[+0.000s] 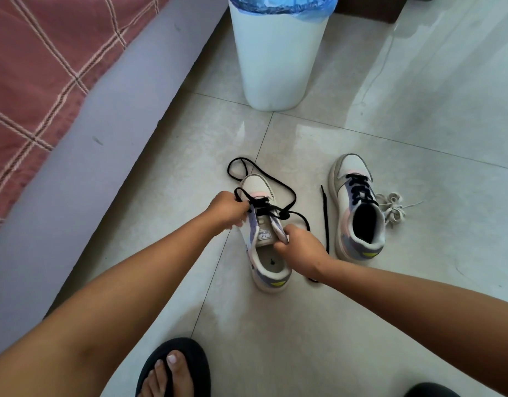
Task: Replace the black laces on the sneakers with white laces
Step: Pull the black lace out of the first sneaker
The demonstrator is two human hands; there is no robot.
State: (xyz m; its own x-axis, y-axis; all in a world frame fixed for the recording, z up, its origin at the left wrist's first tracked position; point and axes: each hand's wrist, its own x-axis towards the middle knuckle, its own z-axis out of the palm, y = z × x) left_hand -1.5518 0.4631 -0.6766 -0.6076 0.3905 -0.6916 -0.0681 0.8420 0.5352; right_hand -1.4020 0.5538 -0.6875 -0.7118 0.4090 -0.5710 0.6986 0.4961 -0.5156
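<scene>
Sneakers, two, on the tiled floor (361, 325). Near sneaker (265, 233): black lace (287, 204) partly undone, loose loops trailing past the toe; one end runs behind the right wrist and is hidden there. Left hand (225, 209): fingers curled around the lace at the lower eyelets, fingertips not visible. Right hand (300, 249): pinching the sneaker's collar edge beside the tongue. Far sneaker (358, 207): to the right, apart from the first, still laced black, one black end (325, 219) lying straight beside it. White laces (393, 209): one bundle touching the far sneaker's right side; number of laces cannot be told. Bin (275, 55), one, white, blue liner, top cut off. Sandalled foot (172, 371), one in view; a second dark shape at the bottom edge, cut off.
</scene>
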